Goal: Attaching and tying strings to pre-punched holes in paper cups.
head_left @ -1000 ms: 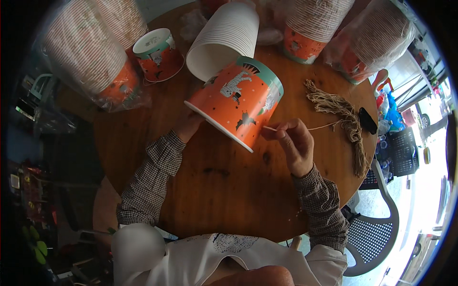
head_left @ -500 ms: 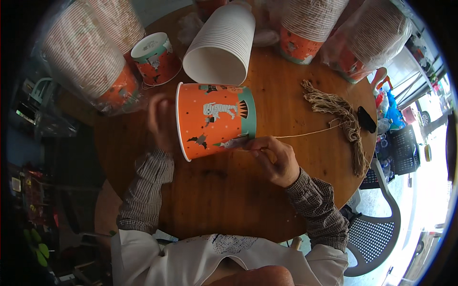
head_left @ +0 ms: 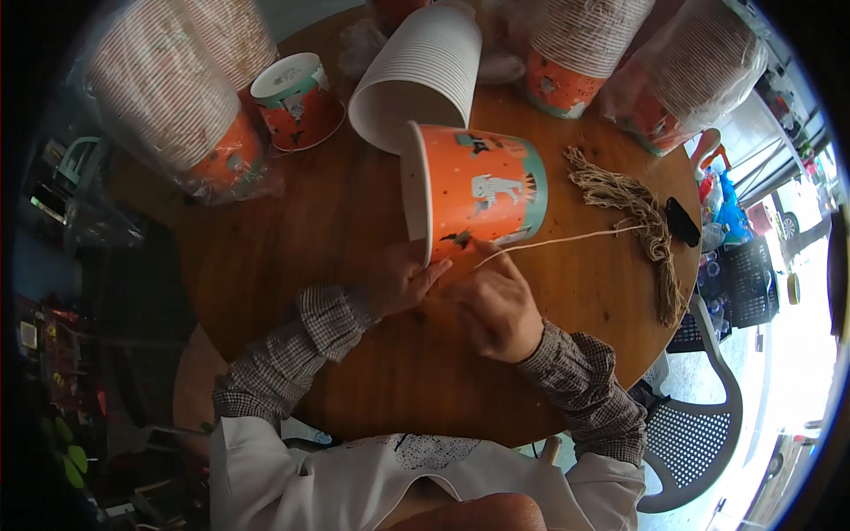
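An orange paper bucket with a green base band and cartoon figures lies sideways over the table's middle, its white-rimmed mouth facing left. My left hand holds it at the lower part of the rim, with the thumb along the outside. My right hand is closed just below the bucket's side, its index finger up near the wall. A thin cord runs from a bundle of beige cords to the right hand's fingers. Its end is hidden around the hand and bucket.
A stack of white-lined paper buckets lies beyond the held one. An upturned orange bucket stands left of it. Plastic-wrapped bucket stacks line the far edge. A black object lies beside the cords on the round wooden table.
The bucket has shifted right and tilted slightly. My left hand has come in from the left to its lower rim. The right hand has moved slightly down, with the cord still at its fingers.
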### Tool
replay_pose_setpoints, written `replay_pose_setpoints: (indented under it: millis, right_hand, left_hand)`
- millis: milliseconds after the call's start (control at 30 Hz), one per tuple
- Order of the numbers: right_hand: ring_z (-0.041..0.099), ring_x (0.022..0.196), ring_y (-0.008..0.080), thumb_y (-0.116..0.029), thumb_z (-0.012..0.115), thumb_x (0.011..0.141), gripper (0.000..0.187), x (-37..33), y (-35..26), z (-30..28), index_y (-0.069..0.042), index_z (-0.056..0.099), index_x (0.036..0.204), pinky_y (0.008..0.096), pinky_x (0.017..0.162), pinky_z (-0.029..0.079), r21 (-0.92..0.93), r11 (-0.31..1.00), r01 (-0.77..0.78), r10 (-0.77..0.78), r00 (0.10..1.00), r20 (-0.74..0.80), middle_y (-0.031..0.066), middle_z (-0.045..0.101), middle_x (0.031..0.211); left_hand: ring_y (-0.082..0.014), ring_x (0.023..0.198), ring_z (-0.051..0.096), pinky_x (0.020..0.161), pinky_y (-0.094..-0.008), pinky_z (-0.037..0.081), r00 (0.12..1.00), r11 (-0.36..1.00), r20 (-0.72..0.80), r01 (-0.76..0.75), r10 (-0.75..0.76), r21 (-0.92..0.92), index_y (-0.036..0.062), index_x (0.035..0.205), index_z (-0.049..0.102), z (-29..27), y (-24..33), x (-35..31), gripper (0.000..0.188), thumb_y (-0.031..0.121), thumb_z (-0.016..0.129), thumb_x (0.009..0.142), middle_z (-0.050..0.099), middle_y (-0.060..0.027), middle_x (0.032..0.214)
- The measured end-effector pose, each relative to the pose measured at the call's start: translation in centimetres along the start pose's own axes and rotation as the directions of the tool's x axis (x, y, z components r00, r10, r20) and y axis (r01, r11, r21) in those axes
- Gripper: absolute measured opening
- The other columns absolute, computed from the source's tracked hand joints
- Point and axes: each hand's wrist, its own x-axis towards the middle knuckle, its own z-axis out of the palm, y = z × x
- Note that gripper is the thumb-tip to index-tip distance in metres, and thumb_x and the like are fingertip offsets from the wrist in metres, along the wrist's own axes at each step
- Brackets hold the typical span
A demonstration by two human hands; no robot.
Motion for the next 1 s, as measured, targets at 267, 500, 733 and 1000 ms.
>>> replay_pose_setpoints:
  millis: [267,500,733,1000]
  right_hand:
    - [0.061,0.074,0.0217,-0.005,0.067,0.076,0.019,-0.8,1.5,1.0,-0.008,0.059,0.093,0.0522,0.105,0.034,-0.152,0.988,-0.003,0.019,0.994,0.104,0.0038,0.061,0.076]
    - [0.063,0.079,0.0247,-0.004,0.067,0.071,0.029,0.1,0.4,0.7,-0.006,0.059,0.098,0.0546,0.109,0.03,-0.165,0.986,0.037,-0.028,0.998,0.06,0.0056,0.061,0.076]
    - [0.063,0.073,0.0227,-0.002,0.067,0.073,0.025,0.0,0.0,0.9,-0.005,0.059,0.097,0.0562,0.109,0.028,-0.082,0.996,0.031,-0.027,0.998,0.056,0.0056,0.059,0.072]
    - [0.063,0.072,0.0219,-0.001,0.067,0.074,0.021,-0.1,-0.1,1.0,-0.005,0.057,0.093,0.0556,0.108,0.03,-0.096,0.995,0.028,-0.019,0.996,0.087,0.0053,0.061,0.075]
  left_hand:
    - [-0.0097,0.068,0.056,0.063,-0.0251,0.048,0.977,0.857,0.075,0.209,-0.198,-0.472,0.0031,0.122,0.054,0.3,1.3,1.5,0.033,0.024,0.053,0.096,0.061,-0.0082,0.096]
    - [-0.0102,0.069,0.056,0.065,-0.0253,0.048,0.996,0.992,0.059,0.067,-0.061,-0.11,-0.0001,0.118,0.055,-0.7,2.2,1.4,0.031,0.021,0.054,0.095,0.061,-0.0093,0.087]
    - [-0.017,0.084,0.062,0.074,-0.0297,0.05,0.992,0.92,0.014,0.124,-0.128,-0.372,-0.0004,0.118,0.056,-0.5,2.3,1.3,0.032,0.022,0.053,0.096,0.063,-0.0129,0.092]
    - [-0.0168,0.085,0.062,0.075,-0.0283,0.049,0.991,0.863,-0.01,0.113,-0.135,-0.493,-0.0018,0.117,0.057,0.8,1.7,0.4,0.033,0.024,0.051,0.097,0.064,-0.0122,0.095]
